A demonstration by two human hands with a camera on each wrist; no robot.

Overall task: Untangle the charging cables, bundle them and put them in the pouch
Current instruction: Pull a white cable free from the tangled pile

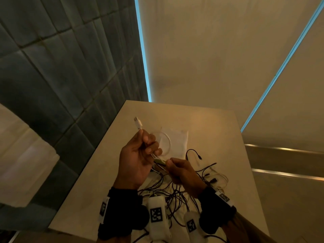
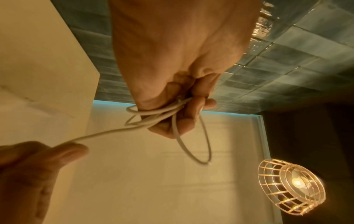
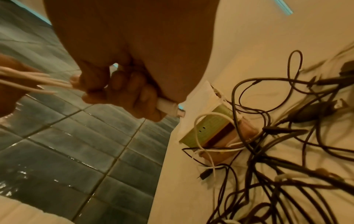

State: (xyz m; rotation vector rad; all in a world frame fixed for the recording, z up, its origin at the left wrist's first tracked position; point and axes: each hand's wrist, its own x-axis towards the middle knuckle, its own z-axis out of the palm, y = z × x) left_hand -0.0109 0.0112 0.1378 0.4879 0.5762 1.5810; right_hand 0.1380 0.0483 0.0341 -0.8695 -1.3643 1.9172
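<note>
The left hand [image 1: 138, 160] is holding a white cable [image 1: 166, 142] up over the table [image 1: 98, 195], fingers curled tight around a few coiled loops of it. The USB plug [image 1: 138, 123] is sticking up out of the top of the fist, and one round loop is hanging off to the side. From the left wrist view the loops are bunching right in the fingers [image 2: 189, 112], with a single strand running off toward the other hand.

The right hand [image 1: 182, 172] is sitting just beside the left, also closed — it's pinching the loose end of that same white cable between thumb and fingers, with the small white connector [image 3: 170, 108] poking out the far side of the fist.

Below them, the rest of the cables [image 1: 175, 193] — mostly black — are still lying in a tangled heap on the table near its front edge. A white pouch [image 1: 178, 139] is lying flat on the table just past the hands. Some green and brown bands [image 3: 210, 128] are sitting at the edge of the tangle, partly under the wires.
</note>
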